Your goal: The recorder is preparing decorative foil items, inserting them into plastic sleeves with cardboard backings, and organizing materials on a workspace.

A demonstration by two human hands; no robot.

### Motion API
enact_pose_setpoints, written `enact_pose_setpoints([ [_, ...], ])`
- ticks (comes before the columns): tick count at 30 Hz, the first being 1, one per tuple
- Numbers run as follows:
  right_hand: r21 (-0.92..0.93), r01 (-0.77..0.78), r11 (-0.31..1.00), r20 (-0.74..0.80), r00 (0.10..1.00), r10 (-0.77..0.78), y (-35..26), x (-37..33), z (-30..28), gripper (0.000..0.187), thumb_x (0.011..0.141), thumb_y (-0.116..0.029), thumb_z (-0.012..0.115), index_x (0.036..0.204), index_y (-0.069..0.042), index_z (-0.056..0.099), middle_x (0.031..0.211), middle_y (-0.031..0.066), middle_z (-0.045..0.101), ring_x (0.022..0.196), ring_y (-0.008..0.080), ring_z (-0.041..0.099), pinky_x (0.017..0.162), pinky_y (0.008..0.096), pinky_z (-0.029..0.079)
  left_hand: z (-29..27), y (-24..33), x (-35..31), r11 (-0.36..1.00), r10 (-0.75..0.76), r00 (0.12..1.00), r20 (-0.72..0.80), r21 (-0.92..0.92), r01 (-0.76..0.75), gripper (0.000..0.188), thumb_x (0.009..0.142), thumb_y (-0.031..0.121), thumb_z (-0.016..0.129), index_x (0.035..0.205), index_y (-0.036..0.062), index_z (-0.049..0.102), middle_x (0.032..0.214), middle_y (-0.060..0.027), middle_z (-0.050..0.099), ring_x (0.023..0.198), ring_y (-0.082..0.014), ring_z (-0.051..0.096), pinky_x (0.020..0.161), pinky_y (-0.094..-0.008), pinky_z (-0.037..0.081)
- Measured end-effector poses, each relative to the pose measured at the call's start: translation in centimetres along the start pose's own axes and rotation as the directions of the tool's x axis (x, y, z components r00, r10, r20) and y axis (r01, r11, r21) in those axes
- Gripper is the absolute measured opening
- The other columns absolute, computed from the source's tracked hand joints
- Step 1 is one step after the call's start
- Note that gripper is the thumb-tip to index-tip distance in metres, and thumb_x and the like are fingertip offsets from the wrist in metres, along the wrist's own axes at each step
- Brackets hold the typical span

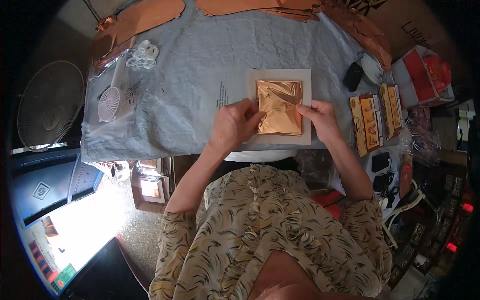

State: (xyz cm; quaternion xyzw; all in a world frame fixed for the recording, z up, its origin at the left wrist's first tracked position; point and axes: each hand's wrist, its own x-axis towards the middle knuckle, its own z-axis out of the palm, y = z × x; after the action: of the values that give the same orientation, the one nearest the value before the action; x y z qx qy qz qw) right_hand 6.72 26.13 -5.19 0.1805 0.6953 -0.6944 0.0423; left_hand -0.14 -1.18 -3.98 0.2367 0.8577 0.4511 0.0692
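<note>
A shiny copper-coloured foil packet, flat and creased, lies on a beige card near the table's front edge. My left hand is closed at the packet's left edge, thumb resting on the foil and fingers curled. On the opposite edge my right hand presses its thumb onto the foil, its fingers partly hidden beside the card. A clear plastic sheet or sleeve with faint printing lies left of the card.
Copper-coloured sheets line the table's far edge. White cord and a small white fan sit at left. Printed yellow cards, a black object and a red-and-white box stand at right.
</note>
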Motion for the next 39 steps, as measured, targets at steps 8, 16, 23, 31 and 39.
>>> enact_pose_setpoints([
  [8,-0.051,-0.012,0.999,-0.042,0.999,0.009,-0.6,-0.3,0.7,0.02,0.095,-0.008,0.075,0.109,0.007,0.075,0.095,0.0084,0.077,0.078,0.0092,0.068,0.069,0.0235,0.054,2.6,0.4,0.3,0.728,0.449,0.888,0.1,0.535,-0.428,0.065,0.1,0.047,0.061,0.153,0.0117,0.049,0.166,-0.0078,0.038,0.154,-0.0247,0.034,0.123,-0.0601,0.018],
  [16,-0.1,0.012,0.995,-0.032,0.999,-0.015,0.1,-0.1,0.3,0.019,0.095,-0.009,0.074,0.106,0.007,0.076,0.091,0.0075,0.076,0.075,0.0084,0.067,0.065,0.0242,0.052,3.3,0.4,1.4,0.759,0.393,0.908,0.143,0.507,-0.408,0.075,0.105,0.053,0.048,0.161,0.0057,0.034,0.168,-0.0085,0.033,0.157,-0.0256,0.027,0.126,-0.0627,0.011],
  [23,-0.112,-0.032,0.993,-0.034,0.999,0.028,-0.4,0.2,0.6,0.022,0.095,-0.009,0.075,0.11,0.007,0.075,0.095,0.0084,0.077,0.076,0.0085,0.068,0.067,0.0234,0.053,-1.0,-1.5,-0.1,0.741,0.337,0.927,0.164,0.561,-0.369,0.079,0.104,0.051,0.05,0.163,0.0036,0.027,0.171,-0.0112,0.027,0.157,-0.0307,0.029,0.127,-0.0597,0.007],
  [31,-0.044,-0.085,0.995,-0.008,0.996,0.085,-0.3,0.2,1.0,0.024,0.095,-0.011,0.076,0.11,0.008,0.074,0.097,0.009,0.077,0.078,0.0113,0.071,0.069,0.0248,0.056,-0.6,-2.4,-0.1,0.747,0.349,0.922,0.165,0.546,-0.38,0.08,0.104,0.055,0.046,0.162,0.0028,0.029,0.17,-0.0114,0.028,0.158,-0.0292,0.024,0.127,-0.06,0.009],
  [39,-0.02,-0.084,0.996,0.02,0.996,0.084,-0.8,0.5,3.2,0.024,0.095,-0.012,0.075,0.11,0.007,0.074,0.096,0.009,0.077,0.077,0.0123,0.071,0.068,0.0262,0.058,-0.7,-2.8,-0.3,0.757,0.368,0.918,0.148,0.526,-0.388,0.08,0.105,0.055,0.044,0.162,0.0015,0.029,0.171,-0.0126,0.027,0.158,-0.0296,0.023,0.127,-0.0595,0.008],
])
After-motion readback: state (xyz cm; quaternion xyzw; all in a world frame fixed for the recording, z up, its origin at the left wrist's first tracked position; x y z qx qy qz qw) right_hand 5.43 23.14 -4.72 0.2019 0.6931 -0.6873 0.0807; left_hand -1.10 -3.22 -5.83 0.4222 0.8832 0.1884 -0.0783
